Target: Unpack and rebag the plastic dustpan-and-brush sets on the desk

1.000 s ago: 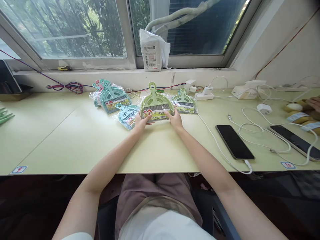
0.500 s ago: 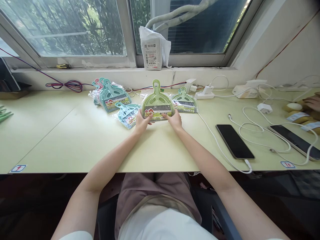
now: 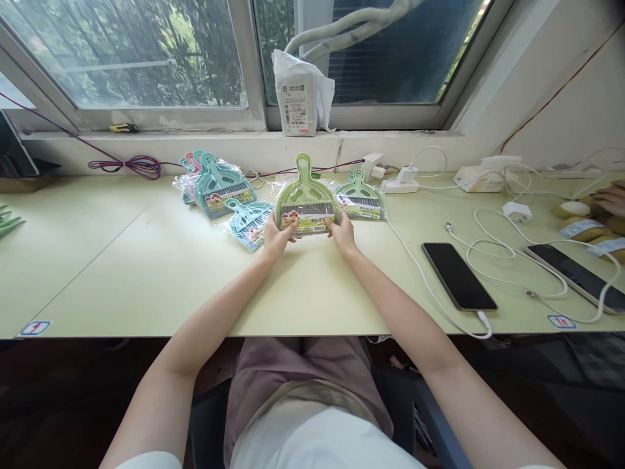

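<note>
A green dustpan and brush set in clear wrapping is held upright, handle up, in both hands. My left hand grips its lower left corner, thumb on the printed label. At the lower right corner, my right hand is closed on the same set, thumb in front. Just behind on the right lies another wrapped green dustpan set. To the left, a small blue dustpan set lies near my left hand. Beyond it is a pile of wrapped blue dustpan sets with a pink handle among them.
A black phone on a white cable lies to the right, with a second phone beyond. Chargers stand along the wall. Another person's hand is at the right edge. A white package stands on the windowsill.
The held green set has shifted very slightly up and left. My right thumb has slid outward towards the right edge of the label.
</note>
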### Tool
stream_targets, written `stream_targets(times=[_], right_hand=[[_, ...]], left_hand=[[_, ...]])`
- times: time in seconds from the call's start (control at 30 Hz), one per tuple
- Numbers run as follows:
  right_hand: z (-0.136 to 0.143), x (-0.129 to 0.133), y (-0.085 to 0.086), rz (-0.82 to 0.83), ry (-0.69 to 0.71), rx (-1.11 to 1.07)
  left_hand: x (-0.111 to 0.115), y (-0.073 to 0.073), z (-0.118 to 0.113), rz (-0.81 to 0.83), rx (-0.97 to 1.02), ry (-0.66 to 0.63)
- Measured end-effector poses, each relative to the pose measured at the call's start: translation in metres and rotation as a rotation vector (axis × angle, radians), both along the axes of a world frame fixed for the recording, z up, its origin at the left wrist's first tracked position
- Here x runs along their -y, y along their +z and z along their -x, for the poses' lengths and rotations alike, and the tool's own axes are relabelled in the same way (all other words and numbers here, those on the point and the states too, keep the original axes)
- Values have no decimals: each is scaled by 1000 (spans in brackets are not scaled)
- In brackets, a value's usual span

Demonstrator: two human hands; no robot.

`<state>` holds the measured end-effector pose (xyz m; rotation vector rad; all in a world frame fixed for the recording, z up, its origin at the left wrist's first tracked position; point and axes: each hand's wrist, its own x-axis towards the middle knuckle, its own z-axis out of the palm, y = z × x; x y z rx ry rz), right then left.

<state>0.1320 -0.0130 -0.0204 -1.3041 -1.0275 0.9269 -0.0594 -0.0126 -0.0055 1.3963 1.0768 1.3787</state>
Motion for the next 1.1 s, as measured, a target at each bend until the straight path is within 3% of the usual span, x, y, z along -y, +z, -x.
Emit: stream_targets(times=[0.13,0.43,1.1], right_hand=[[0,-1,0,-45,-37,17],[2,3,10,-131,42,-108],[-3,-1,9,-129,22,-55]], left_hand=[[0,0,0,-5,22,-4],[3,5,-1,36,83,-29],[1,2,-3,89,171,-69]])
